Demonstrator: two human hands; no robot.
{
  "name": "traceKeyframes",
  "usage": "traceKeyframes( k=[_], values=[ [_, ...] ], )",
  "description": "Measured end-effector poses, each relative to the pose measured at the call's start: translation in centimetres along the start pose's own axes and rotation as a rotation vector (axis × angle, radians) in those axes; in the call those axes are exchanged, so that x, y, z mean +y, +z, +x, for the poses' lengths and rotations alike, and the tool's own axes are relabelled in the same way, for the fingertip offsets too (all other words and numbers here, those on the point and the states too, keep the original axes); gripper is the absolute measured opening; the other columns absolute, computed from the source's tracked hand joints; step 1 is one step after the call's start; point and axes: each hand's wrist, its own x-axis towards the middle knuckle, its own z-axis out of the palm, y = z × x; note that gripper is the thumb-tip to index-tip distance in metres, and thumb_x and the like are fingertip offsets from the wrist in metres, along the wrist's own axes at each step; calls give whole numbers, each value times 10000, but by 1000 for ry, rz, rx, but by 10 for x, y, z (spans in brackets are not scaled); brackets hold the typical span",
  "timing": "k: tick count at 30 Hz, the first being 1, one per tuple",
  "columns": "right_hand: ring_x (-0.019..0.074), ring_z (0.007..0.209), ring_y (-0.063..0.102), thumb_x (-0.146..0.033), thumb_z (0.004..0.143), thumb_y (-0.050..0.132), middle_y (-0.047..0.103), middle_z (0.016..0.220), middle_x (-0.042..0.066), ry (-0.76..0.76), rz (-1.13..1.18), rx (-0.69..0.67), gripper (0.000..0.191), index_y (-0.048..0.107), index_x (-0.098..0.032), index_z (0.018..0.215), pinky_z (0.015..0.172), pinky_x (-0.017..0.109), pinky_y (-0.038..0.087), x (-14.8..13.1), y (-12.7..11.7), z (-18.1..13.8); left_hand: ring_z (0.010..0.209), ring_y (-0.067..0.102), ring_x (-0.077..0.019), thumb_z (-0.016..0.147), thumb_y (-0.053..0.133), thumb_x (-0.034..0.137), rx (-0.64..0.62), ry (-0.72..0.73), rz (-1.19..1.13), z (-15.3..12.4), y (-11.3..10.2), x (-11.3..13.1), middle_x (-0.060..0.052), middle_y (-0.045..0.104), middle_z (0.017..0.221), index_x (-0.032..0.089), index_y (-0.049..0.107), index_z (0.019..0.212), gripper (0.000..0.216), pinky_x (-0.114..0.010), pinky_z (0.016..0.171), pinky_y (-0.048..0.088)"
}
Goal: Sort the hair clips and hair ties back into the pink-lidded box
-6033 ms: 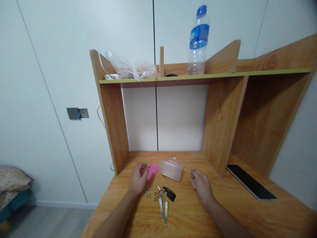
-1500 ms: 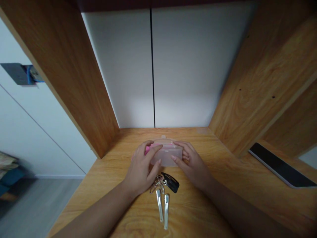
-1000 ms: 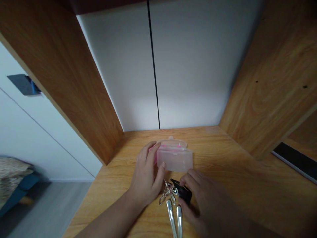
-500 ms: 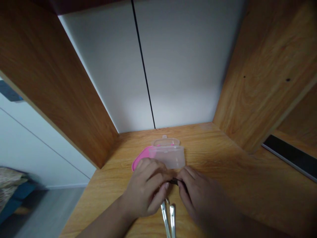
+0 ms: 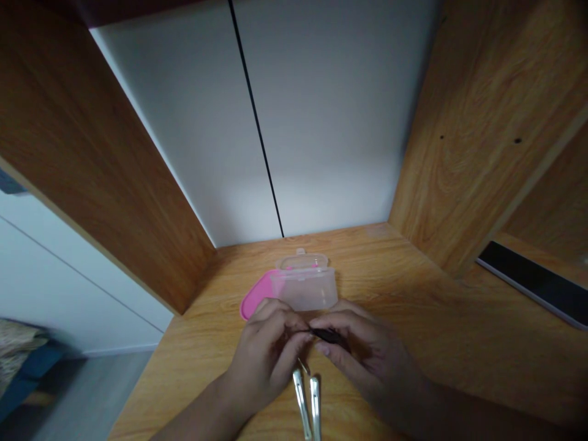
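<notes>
My left hand (image 5: 264,346) pinches the left end of a small dark, narrow piece (image 5: 327,335), its thumb and forefinger pressed together. From the other side, my right hand (image 5: 367,349) grips the same dark piece between thumb and fingers. What kind of thing it is, I cannot make out. Below the hands lie two slim silver metal pieces (image 5: 301,401) with slotted ends, side by side on the wooden surface. Just beyond my hands stands a clear plastic box (image 5: 312,291) with its lid (image 5: 303,262) tipped back. A pink oval piece (image 5: 258,295) lies at the box's left.
A dark-screened phone (image 5: 533,285) lies at the right. Wooden panels rise at the left (image 5: 114,153) and right (image 5: 468,141), with a white back panel (image 5: 321,122) between them. The wooden surface (image 5: 193,355) ends at a slanting left edge above the floor.
My right fingers have opened out somewhat, and more of the dark piece shows between the hands. The whole view has shifted slightly.
</notes>
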Motion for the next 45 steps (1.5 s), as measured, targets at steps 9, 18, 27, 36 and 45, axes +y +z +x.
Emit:
traceKeyframes(
  k=[9,18,27,36,45],
  values=[
    [169,887,676,-257,1013,547,706,962,38,38,160,182,105,634,-254,953,799,298,547,1,5,-6,638,602,-105,1047,479,239,116,-385,-503,-18,19,18,0,674,785,239,490,999,49,-198,589,451],
    [102,567,492,-447,1067,424,509,672,-46,308,335,118,249,548,-231,1056,519,212,429,8,12,-15,636,468,-102,1051,483,319,340,-504,-557,-16,24,16,30,532,783,272,471,1186,143,-187,589,429],
    [87,559,575,-420,1048,485,613,792,-24,334,497,126,210,563,-238,1120,480,200,430,9,12,-2,801,600,-142,1067,416,262,134,-390,-359,-15,18,12,-21,618,901,236,549,1200,190,-249,718,491],
    [132,690,558,-324,1031,506,569,776,-12,169,132,197,266,716,-326,1195,637,263,498,12,3,-3,694,550,-145,1055,393,230,107,-314,-198,-10,11,12,-12,561,810,229,581,1021,192,-254,623,455],
    [150,749,621,-292,1000,574,638,807,-2,104,154,188,240,750,-348,1153,693,289,532,4,0,0,858,565,-169,1045,388,196,38,-223,-267,-13,5,15,-54,545,966,265,630,1270,337,-286,737,504]
  ],
)
